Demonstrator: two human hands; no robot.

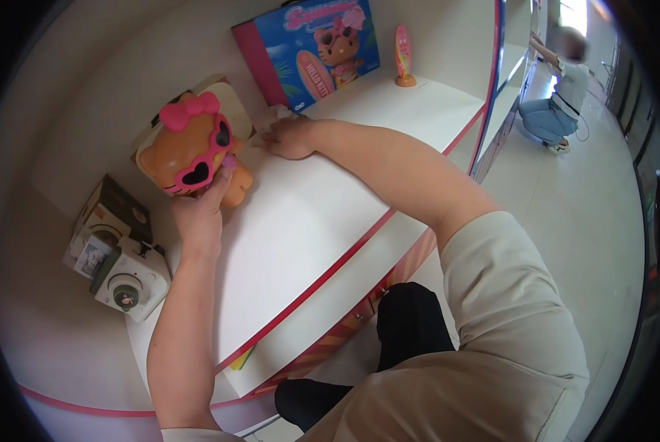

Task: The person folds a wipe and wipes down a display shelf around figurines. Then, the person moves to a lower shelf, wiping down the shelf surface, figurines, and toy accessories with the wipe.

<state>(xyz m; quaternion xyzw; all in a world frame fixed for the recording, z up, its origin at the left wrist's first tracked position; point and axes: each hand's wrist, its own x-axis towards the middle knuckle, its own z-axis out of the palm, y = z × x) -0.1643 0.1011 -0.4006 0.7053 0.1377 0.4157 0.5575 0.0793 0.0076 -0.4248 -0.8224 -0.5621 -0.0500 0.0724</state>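
My left hand (201, 214) is wrapped round the lower part of a tan Hello Kitty figure (186, 151) with a pink bow and pink heart-shaped sunglasses. The figure is tilted above the white shelf (293, 206). Farther back, my right hand (289, 138) presses on the shelf, fingers curled over a crumpled whitish cloth (278, 114), mostly hidden and hard to make out. Just behind that hand stands a blue and pink Hello Kitty box (308, 55). Behind the figure, a cream-coloured box (234, 103) leans by the wall.
A small surfboard ornament (403, 55) stands at the shelf's back right. To the left are a white instant camera (130, 280) and a dark box (113, 210). A red edge (323, 269) borders the shelf. Another person (562, 96) crouches in the aisle at right.
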